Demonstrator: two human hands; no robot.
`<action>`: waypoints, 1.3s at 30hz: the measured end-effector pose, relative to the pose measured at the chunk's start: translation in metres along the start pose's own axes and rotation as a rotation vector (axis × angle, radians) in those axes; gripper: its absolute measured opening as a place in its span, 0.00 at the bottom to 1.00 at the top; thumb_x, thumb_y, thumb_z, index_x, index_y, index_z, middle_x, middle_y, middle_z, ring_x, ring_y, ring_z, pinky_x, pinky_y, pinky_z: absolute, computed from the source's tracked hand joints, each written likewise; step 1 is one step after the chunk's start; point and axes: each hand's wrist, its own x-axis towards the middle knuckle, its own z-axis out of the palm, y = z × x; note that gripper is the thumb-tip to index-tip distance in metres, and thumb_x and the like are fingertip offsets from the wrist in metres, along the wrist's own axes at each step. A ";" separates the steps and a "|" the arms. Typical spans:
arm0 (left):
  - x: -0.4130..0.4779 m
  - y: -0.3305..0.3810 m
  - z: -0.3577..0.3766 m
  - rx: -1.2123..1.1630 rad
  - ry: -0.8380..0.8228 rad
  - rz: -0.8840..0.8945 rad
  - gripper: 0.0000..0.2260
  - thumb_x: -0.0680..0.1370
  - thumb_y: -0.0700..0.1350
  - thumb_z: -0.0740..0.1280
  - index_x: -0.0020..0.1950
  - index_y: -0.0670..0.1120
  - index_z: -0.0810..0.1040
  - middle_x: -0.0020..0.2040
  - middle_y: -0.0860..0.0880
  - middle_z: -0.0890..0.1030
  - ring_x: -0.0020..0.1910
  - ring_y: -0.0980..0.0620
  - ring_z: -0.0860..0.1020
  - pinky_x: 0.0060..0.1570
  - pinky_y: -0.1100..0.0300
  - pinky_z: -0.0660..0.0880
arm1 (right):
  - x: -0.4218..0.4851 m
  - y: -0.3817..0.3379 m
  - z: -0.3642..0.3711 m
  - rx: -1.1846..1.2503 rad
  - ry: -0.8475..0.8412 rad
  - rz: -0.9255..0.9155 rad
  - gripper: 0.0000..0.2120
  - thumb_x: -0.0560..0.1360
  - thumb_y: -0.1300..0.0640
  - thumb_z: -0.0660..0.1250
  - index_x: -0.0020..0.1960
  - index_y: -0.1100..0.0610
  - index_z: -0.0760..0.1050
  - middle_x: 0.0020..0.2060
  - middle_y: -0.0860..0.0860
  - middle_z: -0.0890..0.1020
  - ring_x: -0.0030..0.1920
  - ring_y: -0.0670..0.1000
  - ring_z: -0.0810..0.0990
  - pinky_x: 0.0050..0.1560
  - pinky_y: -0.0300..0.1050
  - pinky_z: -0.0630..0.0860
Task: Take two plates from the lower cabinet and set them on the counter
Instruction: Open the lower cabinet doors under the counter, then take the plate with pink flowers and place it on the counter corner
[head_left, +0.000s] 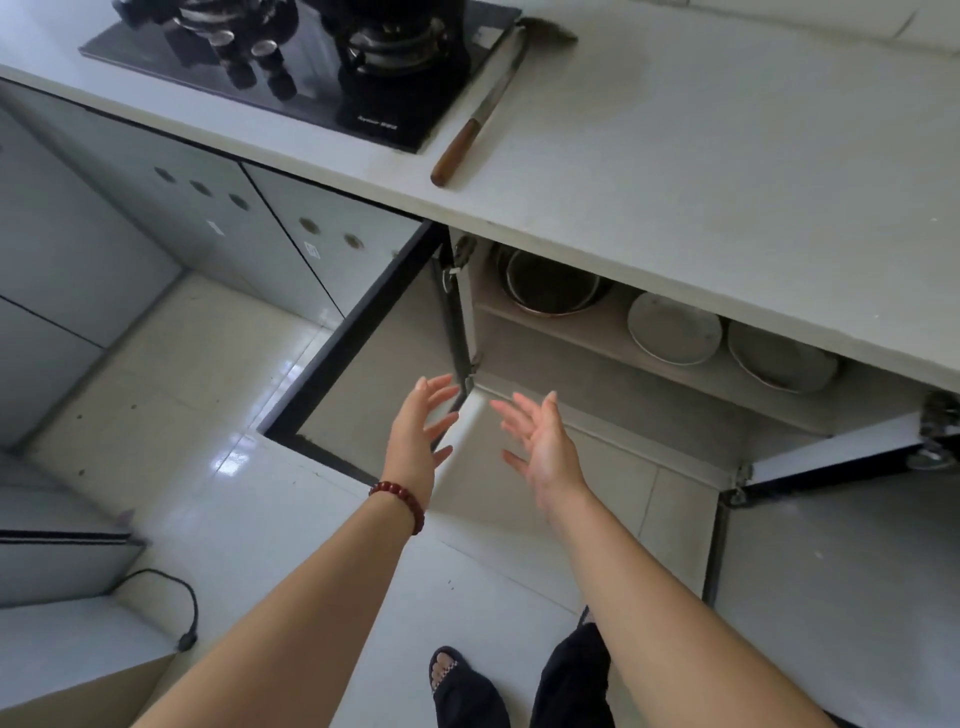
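Two plates (674, 328) on open cabinet shelf (571, 332) — rigid, slick, breakable; best gripped by rims. Left hand (415, 436), right hand (540, 447) spread, empty, well short.

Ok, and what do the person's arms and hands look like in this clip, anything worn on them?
Both forearms are bare, with no sleeves in view. The left hand has a bracelet of dark red round beads at the wrist. The right hand shows no bracelet, watch or glove. No rings are visible on either hand.
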 end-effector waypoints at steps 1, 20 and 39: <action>0.002 0.000 0.011 0.011 -0.007 0.002 0.19 0.80 0.57 0.50 0.61 0.51 0.75 0.63 0.51 0.76 0.62 0.48 0.73 0.60 0.48 0.69 | 0.002 -0.004 -0.010 0.012 0.011 0.002 0.27 0.78 0.38 0.40 0.66 0.47 0.67 0.54 0.39 0.80 0.63 0.46 0.70 0.57 0.50 0.65; 0.066 -0.045 0.213 0.097 -0.244 0.023 0.18 0.80 0.57 0.50 0.59 0.55 0.76 0.62 0.55 0.77 0.60 0.53 0.74 0.63 0.46 0.66 | 0.073 -0.035 -0.198 0.141 0.158 -0.048 0.28 0.79 0.39 0.39 0.62 0.49 0.72 0.58 0.45 0.79 0.61 0.47 0.73 0.52 0.45 0.69; 0.284 -0.212 0.297 0.023 -0.392 0.169 0.19 0.79 0.59 0.52 0.56 0.53 0.78 0.58 0.54 0.78 0.58 0.52 0.75 0.58 0.50 0.68 | 0.291 0.060 -0.309 0.253 0.344 -0.363 0.25 0.81 0.44 0.40 0.57 0.49 0.74 0.57 0.50 0.79 0.54 0.47 0.76 0.55 0.48 0.68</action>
